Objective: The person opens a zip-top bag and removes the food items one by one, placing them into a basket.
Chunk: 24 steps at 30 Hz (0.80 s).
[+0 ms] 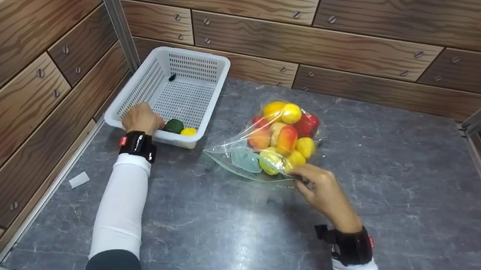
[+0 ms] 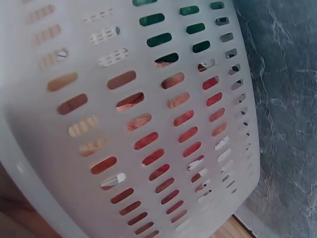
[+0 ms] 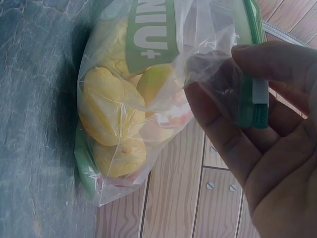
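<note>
Over the near wall of a white slotted basket [image 1: 195,54], my left hand [image 1: 141,118] reaches inside, its fingers curled at a red fruit [image 1: 161,122]. That fruit and parts of the fingers show through the slots in the left wrist view; the rest is hidden. Beside them lie a dark green avocado [image 1: 174,126] and a lemon [image 1: 189,132]. My right hand [image 1: 314,187] pinches the corner of a clear zip bag [image 1: 244,161] near its green slider [image 3: 260,114]. The bag's mouth gapes toward me. Inside are several lemons [image 3: 111,106], a red-orange mango [image 1: 287,140] and other red and yellow fruit.
A small black item [image 1: 172,77] lies at the basket's far left. A white paper scrap [image 1: 79,179] is on the grey marbled table [image 1: 197,235] near the left edge. Wood-patterned panels [image 1: 275,38] enclose the back and sides, with metal posts [image 1: 118,15] at the corners.
</note>
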Available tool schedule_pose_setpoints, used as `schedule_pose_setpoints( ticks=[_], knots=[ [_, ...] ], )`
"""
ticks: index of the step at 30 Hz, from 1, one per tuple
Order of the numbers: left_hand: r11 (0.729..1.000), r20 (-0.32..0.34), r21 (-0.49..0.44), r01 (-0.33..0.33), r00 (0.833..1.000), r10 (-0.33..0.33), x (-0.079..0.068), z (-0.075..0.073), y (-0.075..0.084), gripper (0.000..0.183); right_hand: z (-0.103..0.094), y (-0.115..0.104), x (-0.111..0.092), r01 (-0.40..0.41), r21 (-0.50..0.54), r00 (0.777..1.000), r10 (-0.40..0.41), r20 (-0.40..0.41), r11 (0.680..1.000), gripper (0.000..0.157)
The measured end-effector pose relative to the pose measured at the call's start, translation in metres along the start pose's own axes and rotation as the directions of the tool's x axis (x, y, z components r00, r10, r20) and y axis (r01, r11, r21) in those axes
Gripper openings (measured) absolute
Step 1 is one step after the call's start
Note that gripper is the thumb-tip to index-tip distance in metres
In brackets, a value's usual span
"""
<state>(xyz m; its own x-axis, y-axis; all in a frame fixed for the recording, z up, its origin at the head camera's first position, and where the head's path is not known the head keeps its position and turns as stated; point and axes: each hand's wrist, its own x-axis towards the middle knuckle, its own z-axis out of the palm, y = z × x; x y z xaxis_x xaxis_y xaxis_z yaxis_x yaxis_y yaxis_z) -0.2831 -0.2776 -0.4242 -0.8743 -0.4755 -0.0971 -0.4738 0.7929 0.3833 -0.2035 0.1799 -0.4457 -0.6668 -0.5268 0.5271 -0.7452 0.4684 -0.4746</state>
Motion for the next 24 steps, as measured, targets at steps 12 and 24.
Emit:
schedule_pose_setpoints(
  ticks=[12, 24],
  knots=[
    [0.999, 0.063, 0.026, -0.048, 0.997, 0.046, -0.01, -0.008, 0.001, 0.037, 0.001, -0.003, 0.001, -0.008, -0.014, 1.0, 0.008, 0.004, 1.0, 0.034],
    [0.897, -0.33, -0.06, -0.438, 0.857, 0.397, -0.076, -0.034, 0.061, 0.024, 0.001, 0.002, 0.0, 0.018, -0.028, 1.0, -0.018, -0.008, 0.999, 0.034]
  ],
)
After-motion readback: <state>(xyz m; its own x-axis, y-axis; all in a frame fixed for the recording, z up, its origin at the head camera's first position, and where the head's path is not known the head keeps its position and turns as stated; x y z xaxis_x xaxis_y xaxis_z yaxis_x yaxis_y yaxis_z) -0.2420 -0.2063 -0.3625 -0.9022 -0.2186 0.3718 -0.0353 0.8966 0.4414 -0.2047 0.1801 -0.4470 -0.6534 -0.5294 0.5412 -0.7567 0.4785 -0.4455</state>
